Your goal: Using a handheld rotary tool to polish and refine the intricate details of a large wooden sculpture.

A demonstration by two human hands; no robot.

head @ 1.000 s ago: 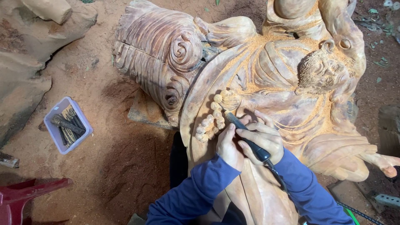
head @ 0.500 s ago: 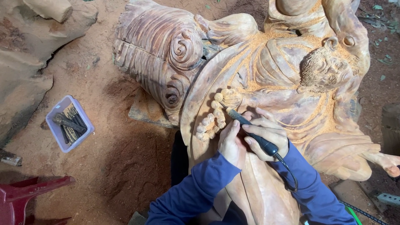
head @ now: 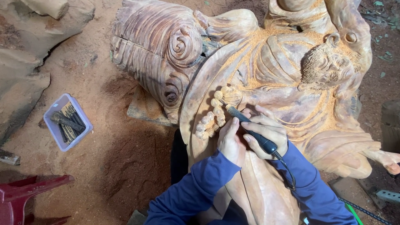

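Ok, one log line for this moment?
right hand grips black corded rotary tool | left hand steadies it | tip at carved bead string | large reddish wooden statue

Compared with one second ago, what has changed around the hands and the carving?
Almost nothing. The right hand still grips the black corded rotary tool, its tip at the carved beads, and the left hand still rests beside them on the wooden statue. Only the view shifted slightly. The plastic box of chisels lies unmoved on the sawdust.

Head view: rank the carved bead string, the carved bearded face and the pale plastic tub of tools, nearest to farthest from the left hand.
1. Carved bead string, just above the left hand.
2. Carved bearded face, upper right.
3. Pale plastic tub of tools, far left on the dirt.
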